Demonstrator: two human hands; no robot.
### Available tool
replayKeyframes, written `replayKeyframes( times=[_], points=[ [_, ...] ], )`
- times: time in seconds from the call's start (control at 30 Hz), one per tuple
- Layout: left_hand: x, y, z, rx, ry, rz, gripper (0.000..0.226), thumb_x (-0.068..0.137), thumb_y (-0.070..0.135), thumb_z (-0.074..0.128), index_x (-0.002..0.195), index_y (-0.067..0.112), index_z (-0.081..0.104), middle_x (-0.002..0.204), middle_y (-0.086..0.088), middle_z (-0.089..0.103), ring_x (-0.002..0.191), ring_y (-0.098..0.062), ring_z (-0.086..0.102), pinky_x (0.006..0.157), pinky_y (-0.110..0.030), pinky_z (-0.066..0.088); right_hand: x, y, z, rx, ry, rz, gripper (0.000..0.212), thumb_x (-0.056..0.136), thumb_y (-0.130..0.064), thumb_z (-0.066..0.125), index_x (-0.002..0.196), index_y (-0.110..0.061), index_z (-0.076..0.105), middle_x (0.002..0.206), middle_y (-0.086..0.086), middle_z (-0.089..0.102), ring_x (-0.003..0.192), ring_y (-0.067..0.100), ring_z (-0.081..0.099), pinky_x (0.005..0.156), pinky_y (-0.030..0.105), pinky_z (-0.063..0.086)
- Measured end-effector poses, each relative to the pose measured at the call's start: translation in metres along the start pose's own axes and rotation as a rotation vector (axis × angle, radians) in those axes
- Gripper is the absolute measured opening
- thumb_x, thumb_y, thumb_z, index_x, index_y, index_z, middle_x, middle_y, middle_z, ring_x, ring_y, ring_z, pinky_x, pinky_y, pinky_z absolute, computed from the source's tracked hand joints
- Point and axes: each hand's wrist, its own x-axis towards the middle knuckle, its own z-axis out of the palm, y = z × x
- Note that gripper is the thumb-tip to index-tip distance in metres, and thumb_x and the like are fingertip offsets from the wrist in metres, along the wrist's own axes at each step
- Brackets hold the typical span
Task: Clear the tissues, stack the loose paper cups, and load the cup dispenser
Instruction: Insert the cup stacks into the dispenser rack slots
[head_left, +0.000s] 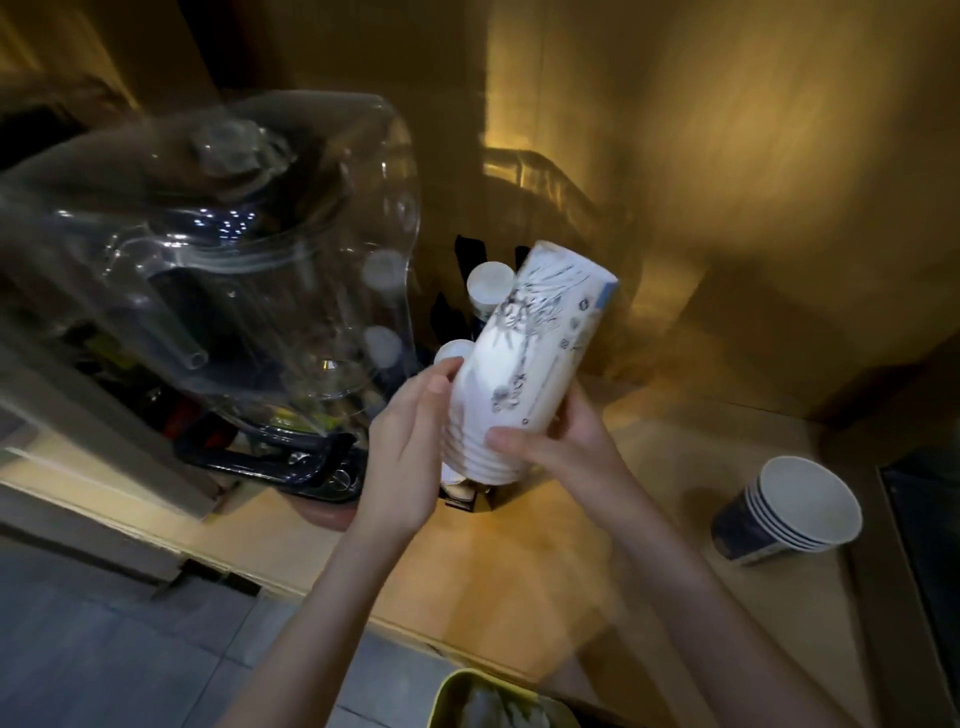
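A stack of white paper cups (524, 358) with a dark sketch print is tilted, bottoms up and to the right, above the black cup dispenser (480, 499). My right hand (561, 441) grips the stack near its rims. My left hand (410, 447) touches the stack's left side with its fingertips. Two inverted cup stacks (488, 283) stand in the dispenser behind it. A second nested stack of dark blue cups (789, 506) lies on its side on the wooden counter (597, 571) at the right. The frame is blurred.
A large clear water dispenser jug (223, 270) on a dark base (291, 462) fills the left. Wooden walls close the corner behind. A yellow-green bin (493, 701) with crumpled contents sits below the counter edge. A dark panel (930, 519) lies at the far right.
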Motion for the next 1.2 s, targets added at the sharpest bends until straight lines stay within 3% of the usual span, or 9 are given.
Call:
replayKeyframes(
  times=[0.07,0.2,0.3,0.5,0.7,0.83,1.0,1.1,1.2],
  points=[
    [0.001,0.005,-0.014,-0.005,-0.014,0.033,0.044,0.088,0.05,0.029,0.113,0.032,0.061,0.111,0.008,0.068,0.108,-0.009,0.061,0.092,-0.039,0.05,0.0,0.004,0.016,-0.137,0.011,-0.067,0.081,0.054,-0.009,0.086,0.118,-0.033,0.044,0.111,-0.015,0.06,0.097,-0.008,0.061,0.074,0.012,0.051],
    [-0.002,0.016,-0.037,0.003,-0.025,0.123,0.039,0.084,0.049,0.032,0.116,0.039,0.052,0.106,0.03,0.063,0.108,0.008,0.055,0.084,-0.008,0.042,-0.002,0.028,0.043,-0.392,0.084,-0.211,0.082,0.049,-0.027,0.088,0.111,-0.046,0.038,0.121,-0.012,0.054,0.111,-0.001,0.054,0.087,0.019,0.05],
    [-0.007,0.019,-0.047,0.076,-0.064,0.201,0.052,0.078,0.045,0.047,0.127,0.026,0.043,0.116,0.025,0.054,0.109,0.011,0.052,0.083,-0.004,0.04,0.001,0.048,0.054,-0.43,0.096,-0.171,0.082,0.051,-0.029,0.087,0.114,-0.046,0.037,0.122,-0.011,0.053,0.111,0.001,0.052,0.086,0.019,0.049],
    [-0.001,-0.012,-0.052,0.473,-0.159,0.301,0.06,0.066,0.025,0.074,0.122,0.016,0.053,0.126,-0.002,0.057,0.113,0.008,0.041,0.093,0.002,0.028,0.012,0.078,0.053,-0.5,0.095,-0.101,0.081,0.047,-0.039,0.069,0.121,-0.032,0.038,0.124,-0.003,0.051,0.115,0.014,0.051,0.091,0.033,0.05],
    [0.004,-0.044,-0.044,0.503,-0.141,0.181,0.068,0.065,0.019,0.079,0.125,0.009,0.05,0.127,-0.007,0.055,0.112,0.002,0.04,0.091,0.008,0.021,0.033,0.103,0.047,-0.683,0.03,0.002,0.08,0.066,-0.013,0.074,0.135,-0.016,0.034,0.133,0.007,0.044,0.121,0.022,0.045,0.092,0.029,0.043],
    [0.004,-0.07,-0.027,0.54,-0.193,0.076,0.068,0.068,0.02,0.077,0.127,0.005,0.047,0.129,-0.012,0.052,0.121,-0.022,0.048,0.094,-0.002,0.023,0.041,0.117,0.041,-0.731,0.018,0.149,0.074,0.064,-0.023,0.069,0.132,-0.013,0.04,0.129,0.012,0.047,0.117,0.028,0.049,0.087,0.033,0.045],
    [0.009,-0.086,-0.01,0.648,-0.196,-0.028,0.064,0.074,0.024,0.07,0.131,0.009,0.044,0.135,-0.009,0.049,0.123,-0.024,0.049,0.097,-0.032,0.04,0.042,0.119,0.039,-0.709,-0.047,0.236,0.063,0.067,-0.026,0.065,0.127,-0.018,0.047,0.119,0.008,0.058,0.11,0.024,0.055,0.084,0.035,0.05],
    [0.016,-0.09,-0.005,0.747,-0.244,-0.067,0.055,0.074,0.014,0.068,0.123,0.007,0.046,0.126,-0.014,0.053,0.113,-0.031,0.054,0.086,-0.037,0.045,0.039,0.105,0.035,-0.756,-0.224,0.285,0.056,0.075,-0.021,0.068,0.126,-0.015,0.047,0.107,0.001,0.058,0.098,0.02,0.056,0.071,0.027,0.045],
    [0.018,-0.094,0.001,0.846,-0.296,-0.046,0.042,0.072,0.008,0.065,0.11,0.005,0.047,0.114,-0.016,0.055,0.103,-0.034,0.057,0.075,-0.038,0.045,0.03,0.091,0.028,-0.83,-0.356,0.322,0.046,0.074,-0.032,0.07,0.114,-0.013,0.056,0.105,0.005,0.062,0.098,0.023,0.057,0.079,0.036,0.047]
  ],
)
